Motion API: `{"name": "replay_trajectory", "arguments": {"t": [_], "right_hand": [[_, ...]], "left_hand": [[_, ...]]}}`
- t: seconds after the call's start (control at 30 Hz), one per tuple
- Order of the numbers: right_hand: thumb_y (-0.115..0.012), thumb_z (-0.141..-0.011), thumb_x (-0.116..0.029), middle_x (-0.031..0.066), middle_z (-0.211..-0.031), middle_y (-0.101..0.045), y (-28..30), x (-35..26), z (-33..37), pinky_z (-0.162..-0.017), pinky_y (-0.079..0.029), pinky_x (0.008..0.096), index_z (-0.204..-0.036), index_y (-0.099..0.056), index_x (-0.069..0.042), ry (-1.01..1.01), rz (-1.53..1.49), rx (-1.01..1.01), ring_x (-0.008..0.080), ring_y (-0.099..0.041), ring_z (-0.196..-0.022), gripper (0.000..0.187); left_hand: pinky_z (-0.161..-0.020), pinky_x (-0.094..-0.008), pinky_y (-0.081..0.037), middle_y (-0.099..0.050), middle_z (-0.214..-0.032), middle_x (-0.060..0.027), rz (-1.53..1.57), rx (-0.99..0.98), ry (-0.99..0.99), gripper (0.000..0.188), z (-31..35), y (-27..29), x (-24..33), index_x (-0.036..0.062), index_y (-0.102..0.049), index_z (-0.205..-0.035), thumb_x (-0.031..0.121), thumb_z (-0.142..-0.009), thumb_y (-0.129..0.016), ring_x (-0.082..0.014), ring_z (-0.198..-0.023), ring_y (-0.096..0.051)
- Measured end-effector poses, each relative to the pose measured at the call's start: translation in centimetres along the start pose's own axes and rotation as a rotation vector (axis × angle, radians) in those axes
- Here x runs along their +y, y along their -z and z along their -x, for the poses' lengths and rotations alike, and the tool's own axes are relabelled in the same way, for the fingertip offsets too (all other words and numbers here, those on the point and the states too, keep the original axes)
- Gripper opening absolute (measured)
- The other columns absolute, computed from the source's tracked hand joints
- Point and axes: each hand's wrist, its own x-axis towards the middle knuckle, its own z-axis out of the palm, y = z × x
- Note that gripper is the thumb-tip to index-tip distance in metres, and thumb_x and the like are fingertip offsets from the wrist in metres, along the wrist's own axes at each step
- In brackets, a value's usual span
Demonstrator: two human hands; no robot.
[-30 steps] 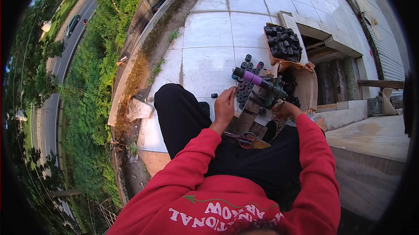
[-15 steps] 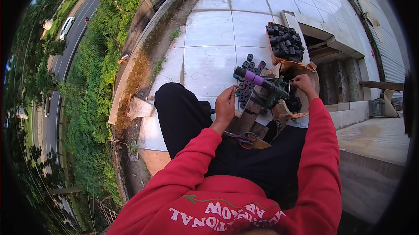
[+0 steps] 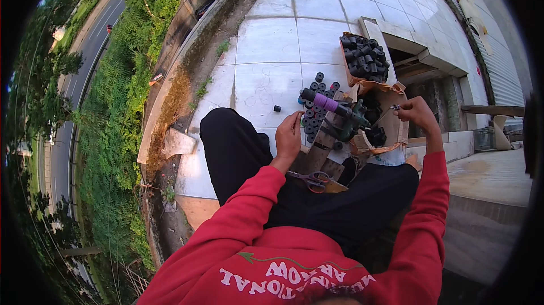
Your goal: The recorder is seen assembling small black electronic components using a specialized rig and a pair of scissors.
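A green hand-cranked winder point(image 3: 357, 115) is fixed to a wooden board point(image 3: 319, 149) between my legs. Its shaft carries a roll with a purple middle point(image 3: 324, 102) and black ends. My right hand point(image 3: 416, 113) is closed around the metal crank handle point(image 3: 396, 107), out to the right of the winder. Left of the roll, my left hand point(image 3: 288, 139) is raised with fingertips pinched; whatever they hold is too small to make out. Black rolls with centre holes point(image 3: 311, 122) stand clustered under and beside the winder. One black roll point(image 3: 277, 108) lies apart on the tiles.
Scissors point(image 3: 316, 180) lie across the board by my lap. An open carton point(image 3: 399, 126) with black rolls is right of the winder; a box heaped with black rolls point(image 3: 365, 58) sits beyond. A low wall point(image 3: 164, 101) borders the left, above greenery and a road.
My right hand has swung outward to the right with the crank handle. A single black roll now lies on the tiles left of the cluster. My left hand has shifted slightly left.
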Motion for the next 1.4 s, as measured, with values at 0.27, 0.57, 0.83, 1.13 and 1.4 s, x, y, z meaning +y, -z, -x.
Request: {"name": "replay_trajectory", "arguments": {"t": [0.27,0.57,0.83,1.13,1.4], "right_hand": [[-0.086,-0.091,-0.019,0.0078,-0.076,-0.077,-2.3,-4.0,7.7,-0.067,-0.061,0.0268,-0.095,-0.082,0.005,-0.092,-0.044,-0.419,0.0122,-0.075,-0.07,0.025],[-0.084,-0.093,-0.021,0.0093,-0.091,-0.081,-13.4,1.1,5.8,-0.073,-0.063,0.028,-0.104,-0.081,0.004,-0.263,-0.021,-0.913,0.0155,-0.079,-0.081,0.028],[-0.084,-0.091,-0.038,0.0021,-0.096,-0.081,-19.4,6.3,-1.1,-0.077,-0.058,0.0291,-0.108,-0.083,-0.006,-0.302,0.198,-0.967,0.0129,-0.074,-0.084,0.036],[-0.093,-0.078,-0.022,0.0036,-0.084,-0.075,-21.3,11.6,-7.3,-0.072,-0.056,0.0359,-0.097,-0.079,-0.006,-0.262,-0.034,-0.496,0.0148,-0.07,-0.078,0.029],[-0.092,-0.069,-0.025,0.0193,-0.082,-0.075,-16.8,16.1,-11.4,-0.077,-0.06,0.0419,-0.092,-0.08,-0.002,0.02,0.394,0.015,0.0349,-0.074,-0.077,0.034]], "left_hand": [[-0.075,-0.0398,-0.054,-0.074,-0.105,-0.0201,-0.004,0.012,0.011,0.023,-0.2,-0.1,-0.1,0.0018,-0.072,-0.122,0.017,-0.109,-0.06,-0.0385,-0.087,-0.071],[-0.075,-0.0392,-0.054,-0.074,-0.105,-0.0203,0.003,0.015,0.036,0.023,-0.3,-0.1,0.2,0.0011,-0.072,-0.123,0.016,-0.109,-0.061,-0.0379,-0.087,-0.072],[-0.076,-0.0396,-0.054,-0.074,-0.106,-0.0198,-0.01,0.039,0.025,0.023,-0.2,0.3,-0.2,0.002,-0.073,-0.122,0.017,-0.109,-0.06,-0.0373,-0.089,-0.072],[-0.074,-0.0406,-0.054,-0.073,-0.101,-0.0197,-0.066,0.034,0.053,0.023,-0.2,1.6,-0.4,0.003,-0.074,-0.122,0.017,-0.109,-0.06,-0.0387,-0.085,-0.07],[-0.072,-0.0401,-0.053,-0.072,-0.098,-0.0197,-0.029,0.009,0.052,0.023,-0.4,0.3,0.2,0.0024,-0.074,-0.122,0.016,-0.109,-0.06,-0.038,-0.081,-0.069]]}}
